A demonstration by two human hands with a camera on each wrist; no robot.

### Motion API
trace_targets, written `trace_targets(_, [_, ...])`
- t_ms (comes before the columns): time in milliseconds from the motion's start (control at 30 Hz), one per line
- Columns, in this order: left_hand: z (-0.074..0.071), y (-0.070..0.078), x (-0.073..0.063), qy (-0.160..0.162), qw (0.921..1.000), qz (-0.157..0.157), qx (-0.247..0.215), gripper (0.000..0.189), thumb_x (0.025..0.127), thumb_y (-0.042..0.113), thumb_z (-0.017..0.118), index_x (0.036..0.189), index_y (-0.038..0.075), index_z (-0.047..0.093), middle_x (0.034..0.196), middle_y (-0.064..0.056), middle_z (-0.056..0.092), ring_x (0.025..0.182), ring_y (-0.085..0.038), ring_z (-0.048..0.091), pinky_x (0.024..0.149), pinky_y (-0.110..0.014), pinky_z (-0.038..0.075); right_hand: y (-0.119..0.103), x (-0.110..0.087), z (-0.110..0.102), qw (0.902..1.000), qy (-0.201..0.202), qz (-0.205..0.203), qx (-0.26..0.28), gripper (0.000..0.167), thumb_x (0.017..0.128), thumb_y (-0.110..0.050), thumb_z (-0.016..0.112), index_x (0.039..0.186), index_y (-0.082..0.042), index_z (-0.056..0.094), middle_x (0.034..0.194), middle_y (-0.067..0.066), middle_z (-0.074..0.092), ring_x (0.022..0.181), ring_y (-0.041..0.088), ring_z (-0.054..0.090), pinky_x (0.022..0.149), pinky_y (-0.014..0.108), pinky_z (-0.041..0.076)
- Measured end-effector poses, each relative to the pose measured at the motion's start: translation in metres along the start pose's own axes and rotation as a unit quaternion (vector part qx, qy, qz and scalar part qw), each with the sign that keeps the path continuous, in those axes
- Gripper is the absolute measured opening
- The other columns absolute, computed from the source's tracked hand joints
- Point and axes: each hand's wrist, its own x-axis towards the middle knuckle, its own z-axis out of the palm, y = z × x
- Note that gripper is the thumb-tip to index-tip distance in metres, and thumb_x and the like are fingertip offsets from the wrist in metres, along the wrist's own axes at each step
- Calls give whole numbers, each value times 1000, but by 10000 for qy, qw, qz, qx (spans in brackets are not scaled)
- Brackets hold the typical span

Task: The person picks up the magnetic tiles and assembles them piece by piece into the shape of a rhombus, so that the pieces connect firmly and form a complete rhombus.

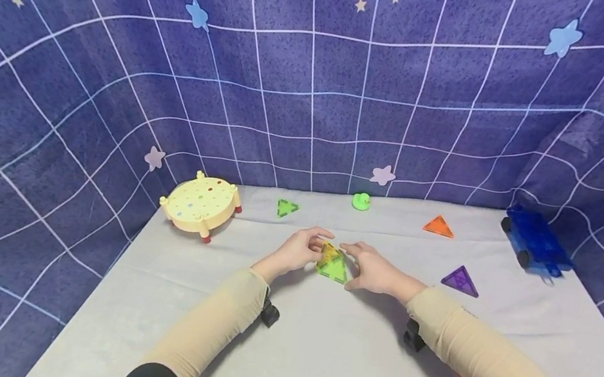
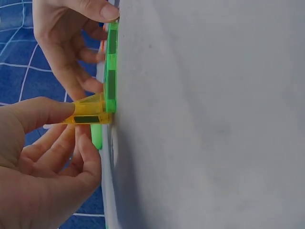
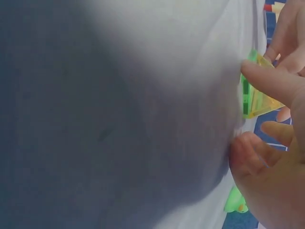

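Observation:
A green triangular magnetic tile point(image 1: 334, 271) lies flat on the white cloth in front of me. On its left edge a yellow triangular magnetic tile point(image 2: 88, 110) stands up, one side meeting the green piece. My left hand point(image 1: 297, 250) pinches the yellow tile, thumb on the near face as the left wrist view shows. Around the green tile's right side, my right hand point(image 1: 376, 271) is spread with loosely bent fingers. Its thumb point(image 3: 267, 78) is right at the green tile's corner, while the other fingers are apart from the thumb.
Behind the hands are another green triangle point(image 1: 287, 208), a green duck point(image 1: 361, 201) and an orange triangle point(image 1: 439, 226). A purple triangle point(image 1: 461, 280) and a blue toy car point(image 1: 537, 242) lie right; a yellow round stand with legs point(image 1: 201, 203) is left. A blue patterned curtain point(image 1: 336, 115) hangs behind.

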Motion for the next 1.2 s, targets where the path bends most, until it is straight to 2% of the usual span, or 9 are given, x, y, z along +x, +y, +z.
trace_targets(100, [2, 3, 1, -34, 10000, 6, 34, 51, 86, -12, 65, 135, 2, 61, 118, -19, 70, 113, -30, 65, 95, -36, 54, 1, 0, 0, 9998, 8, -78, -201, 92, 73, -17, 90, 147, 11, 43, 142, 27, 53, 125, 43, 51, 108, 56, 38])
trace_targets(167, [3, 4, 1, -32, 10000, 26, 68, 50, 86, -12, 65, 134, 2, 62, 118, -19, 70, 113, -31, 65, 95, -36, 54, 2, 1, 2, 9997, -16, -73, -223, 93, 75, -21, 90, 147, 11, 41, 144, 28, 51, 131, 45, 46, 112, 57, 33])
trace_targets(400, [7, 5, 7, 183, 9991, 128, 368, 47, 84, -12, 66, 129, 5, 66, 114, -15, 71, 105, -26, 67, 92, -35, 54, 2, 4, 7, 9995, 109, 2, -307, 93, 76, -29, 88, 146, 11, 42, 141, 26, 53, 128, 43, 47, 110, 54, 37])
trace_targets(600, [6, 2, 12, 250, 9982, 197, 511, 46, 84, -11, 69, 127, 4, 67, 111, -13, 71, 101, -24, 68, 91, -33, 54, 0, 5, 9, 9993, 250, 44, -277, 89, 75, -28, 89, 142, 11, 45, 134, 23, 56, 124, 39, 49, 109, 53, 37])
trace_targets(700, [4, -1, 14, 254, 9979, 222, 554, 47, 83, -11, 70, 127, 3, 66, 110, -12, 72, 99, -24, 69, 88, -31, 55, 1, 4, 10, 9990, 295, 78, -315, 88, 75, -29, 89, 141, 10, 46, 133, 22, 57, 123, 38, 49, 109, 52, 37])
trace_targets(800, [-4, -3, 16, 386, 9964, 250, 706, 46, 83, -11, 69, 128, 1, 65, 110, -13, 72, 99, -25, 69, 89, -32, 55, 1, 4, 11, 9989, 314, 159, -295, 89, 75, -30, 88, 142, 10, 46, 133, 22, 57, 123, 39, 49, 109, 52, 37])
trace_targets(933, [-24, -8, 20, 898, 9845, 270, 1482, 43, 85, -4, 68, 127, -1, 64, 114, -16, 70, 103, -31, 67, 94, -40, 53, 0, 4, 11, 9987, 325, 261, -285, 91, 76, -32, 88, 144, 10, 44, 135, 22, 56, 125, 39, 48, 111, 52, 36])
trace_targets(1033, [-41, -17, 26, 1362, 9660, 112, 2195, 43, 86, 3, 67, 129, -1, 64, 122, -19, 67, 113, -35, 63, 101, -45, 49, 0, 4, 11, 9984, 345, 316, -320, 92, 76, -32, 88, 145, 10, 43, 136, 22, 55, 126, 39, 48, 111, 52, 36])
trace_targets(1200, [-68, -34, 36, 1817, 9382, -152, 2942, 46, 86, 4, 64, 132, -5, 61, 127, -24, 63, 119, -40, 58, 104, -47, 45, 1, 6, 11, 9980, 354, 404, -332, 93, 75, -33, 89, 145, 9, 43, 137, 22, 55, 124, 40, 48, 111, 52, 37])
